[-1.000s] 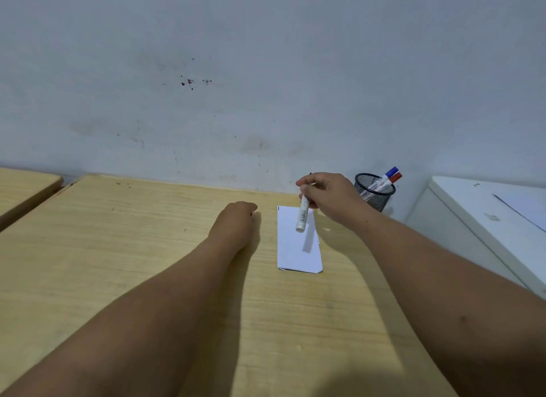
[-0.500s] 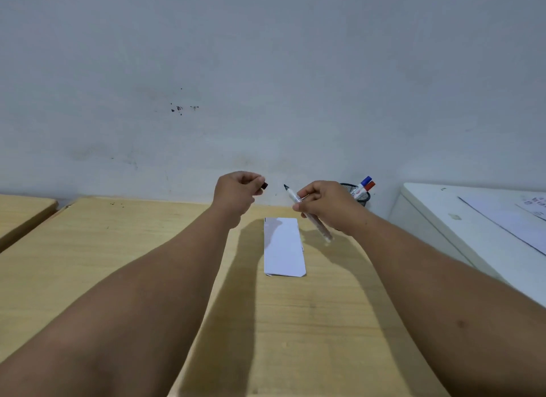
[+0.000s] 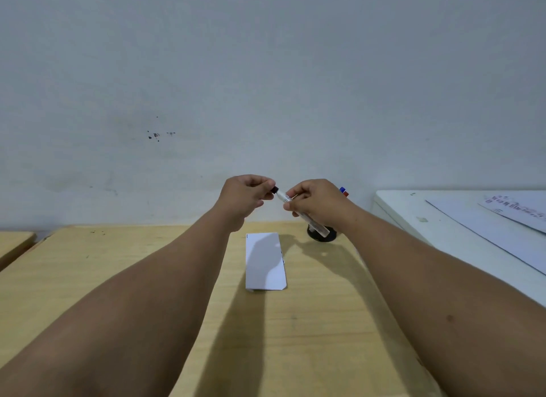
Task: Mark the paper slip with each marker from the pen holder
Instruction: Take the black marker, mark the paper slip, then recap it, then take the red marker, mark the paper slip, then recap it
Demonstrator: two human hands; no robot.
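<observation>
One marker (image 3: 298, 212) is held raised between both hands: the right hand (image 3: 317, 203) clenches its barrel, while the left hand (image 3: 245, 192) pinches the black cap (image 3: 274, 190) at its tip, probably for capping. Below, the paper slip (image 3: 264, 262) lies flat on the tabletop (image 3: 325, 322), beside the pen holder (image 3: 322, 234).

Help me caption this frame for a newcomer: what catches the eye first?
Two raised hands meet at centre: the left hand holds a black cap at the tip of the white marker gripped by the right hand. Below them, a white paper slip lies on the wooden table.
</observation>
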